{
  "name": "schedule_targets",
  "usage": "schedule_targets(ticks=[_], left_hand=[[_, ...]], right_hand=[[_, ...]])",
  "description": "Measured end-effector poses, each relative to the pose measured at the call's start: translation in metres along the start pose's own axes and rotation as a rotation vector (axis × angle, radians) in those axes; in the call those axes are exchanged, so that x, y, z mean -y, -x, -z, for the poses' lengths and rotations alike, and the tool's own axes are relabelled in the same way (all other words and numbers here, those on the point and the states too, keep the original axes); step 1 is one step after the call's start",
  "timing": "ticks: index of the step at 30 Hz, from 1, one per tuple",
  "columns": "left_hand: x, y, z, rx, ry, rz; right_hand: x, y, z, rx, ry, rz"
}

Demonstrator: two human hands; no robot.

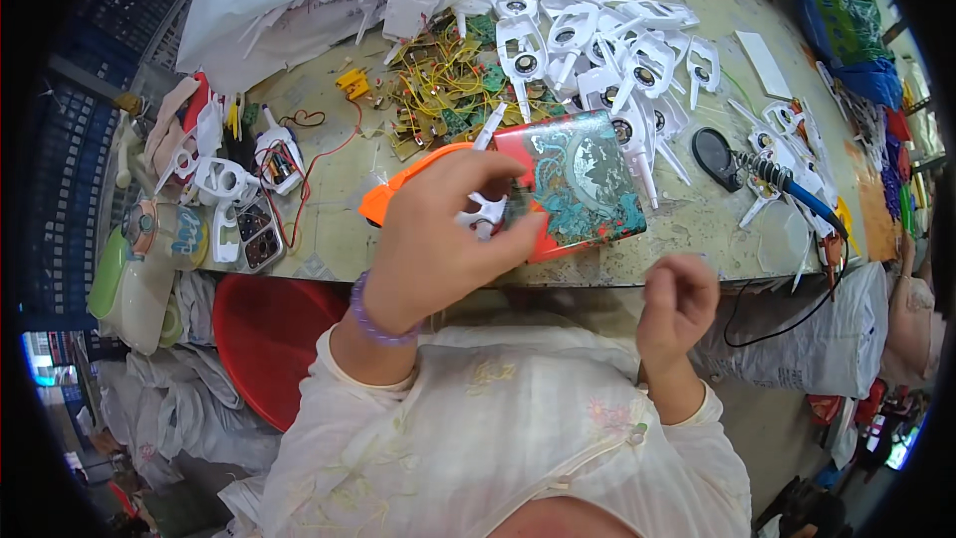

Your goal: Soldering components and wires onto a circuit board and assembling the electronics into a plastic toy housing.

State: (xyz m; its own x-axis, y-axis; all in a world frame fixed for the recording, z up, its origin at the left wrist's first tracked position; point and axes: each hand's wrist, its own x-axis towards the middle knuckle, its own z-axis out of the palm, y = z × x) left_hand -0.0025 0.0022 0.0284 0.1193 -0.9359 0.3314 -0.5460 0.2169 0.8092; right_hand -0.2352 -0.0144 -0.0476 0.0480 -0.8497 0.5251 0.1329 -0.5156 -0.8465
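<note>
My left hand (438, 224) arches over the near table edge, thumb and forefinger apart. Between them shows part of a white plastic frame (485, 211); whether the hidden fingers touch it I cannot tell. A white tip pokes out beyond the knuckles. Beneath the hand are an orange object (383, 201) and a red box with a worn, teal-and-silver patterned top (583, 179). My right hand (679, 307) is off the table's front edge, to the right of the box. Its fingers are curled toward the thumb, and anything inside them is hidden.
White plastic frames with round dark centres (597, 50) heap up behind the box. Left of them lie circuit boards with yellow wires (438, 90). A soldering iron (812, 201) rests in a coiled holder at right. Below the table's left edge is a red basin (264, 339).
</note>
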Motion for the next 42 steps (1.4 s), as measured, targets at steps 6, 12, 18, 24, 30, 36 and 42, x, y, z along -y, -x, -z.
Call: schedule_targets(ticks=[6, 12, 18, 24, 30, 36, 42], left_hand=[[0.036, 0.028, 0.039, 0.074, 0.726, 0.175], [0.050, 0.040, 0.041, 0.121, 0.798, 0.109], [0.049, 0.041, 0.042, 0.119, 0.740, 0.051], [0.048, 0.041, 0.043, 0.132, 0.667, 0.078], [0.039, 0.037, 0.039, 0.125, 0.310, 0.007], [0.036, 0.033, 0.034, 0.146, 0.271, -0.071], [0.036, 0.038, 0.042, 0.137, 0.161, -0.052]], right_hand=[[0.020, -0.028, -0.037, 0.415, 0.000, -0.162], [0.028, -0.064, -0.073, 0.530, 0.114, -0.102], [0.024, -0.085, -0.082, 0.644, 0.295, -0.121], [0.031, -0.076, -0.090, 0.474, -0.097, -0.055], [0.058, -0.094, -0.106, 0.693, 0.061, 0.036], [0.060, -0.117, -0.124, 0.994, 0.100, -0.333], [0.056, -0.115, -0.113, 0.893, 0.128, 0.175]])
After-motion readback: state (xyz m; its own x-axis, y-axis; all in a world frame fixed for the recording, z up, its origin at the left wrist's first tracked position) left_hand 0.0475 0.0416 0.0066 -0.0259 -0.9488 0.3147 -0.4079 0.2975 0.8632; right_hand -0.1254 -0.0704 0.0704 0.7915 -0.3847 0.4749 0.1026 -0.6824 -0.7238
